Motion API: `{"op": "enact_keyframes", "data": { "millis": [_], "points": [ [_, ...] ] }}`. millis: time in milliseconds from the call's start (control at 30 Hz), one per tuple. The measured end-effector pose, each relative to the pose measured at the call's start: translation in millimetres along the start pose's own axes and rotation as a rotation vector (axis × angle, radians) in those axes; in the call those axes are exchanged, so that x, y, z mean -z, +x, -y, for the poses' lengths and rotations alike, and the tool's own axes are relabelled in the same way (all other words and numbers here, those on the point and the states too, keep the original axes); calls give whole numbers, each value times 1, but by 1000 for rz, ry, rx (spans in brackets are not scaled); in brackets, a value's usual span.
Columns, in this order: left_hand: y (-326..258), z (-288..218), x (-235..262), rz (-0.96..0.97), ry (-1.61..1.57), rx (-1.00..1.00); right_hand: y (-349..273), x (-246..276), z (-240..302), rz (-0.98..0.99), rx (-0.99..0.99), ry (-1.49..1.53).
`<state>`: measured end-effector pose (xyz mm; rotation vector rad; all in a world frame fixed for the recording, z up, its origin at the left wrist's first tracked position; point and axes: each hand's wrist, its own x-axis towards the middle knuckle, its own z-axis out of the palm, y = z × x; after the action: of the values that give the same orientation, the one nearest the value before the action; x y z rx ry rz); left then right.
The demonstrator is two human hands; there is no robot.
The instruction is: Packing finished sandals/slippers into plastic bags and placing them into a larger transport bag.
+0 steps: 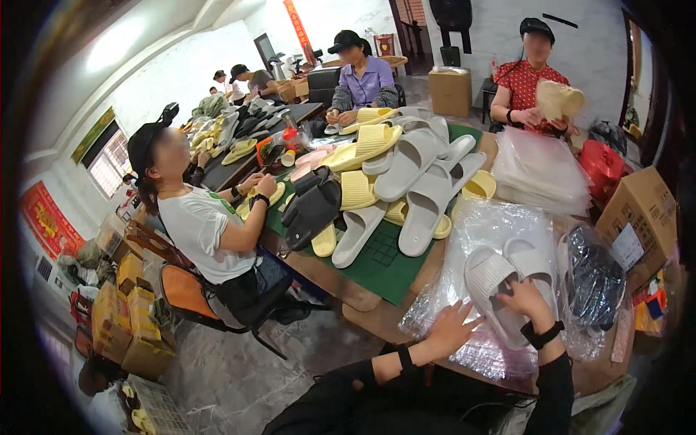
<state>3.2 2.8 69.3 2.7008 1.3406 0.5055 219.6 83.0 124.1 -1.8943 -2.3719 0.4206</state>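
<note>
A pair of light grey slippers lies on clear plastic bags at the right front of the table. My right hand reaches over the pair, its fingers curled at the inner edge of the left grey slipper's ribbed strap. Its palm covers part of the right grey slipper. Beside the left slipper's heel, my left hand rests flat on the plastic with its fingers spread, holding nothing. Dark bands circle both wrists.
Grey, yellow and black slippers are heaped on a green mat. Packed dark slippers and a cardboard box flank my right side. More clear bags are stacked farther back. Co-workers sit around the table, one handling a cream slipper.
</note>
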Motion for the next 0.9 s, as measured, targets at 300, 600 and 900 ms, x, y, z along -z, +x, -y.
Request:
{"op": "enact_keyframes", "data": {
  "millis": [300, 600, 900],
  "points": [
    [5, 4, 0, 36, -33, 35, -12, 2, -14, -121, 284, 445],
    [10, 24, -23, -92, -210, -68, -118, 50, -9, 478, 156, 813],
    [24, 38, 27, -159, -659, -147, -135, 2, -50, 979, 326, 1139]
  ]
}}
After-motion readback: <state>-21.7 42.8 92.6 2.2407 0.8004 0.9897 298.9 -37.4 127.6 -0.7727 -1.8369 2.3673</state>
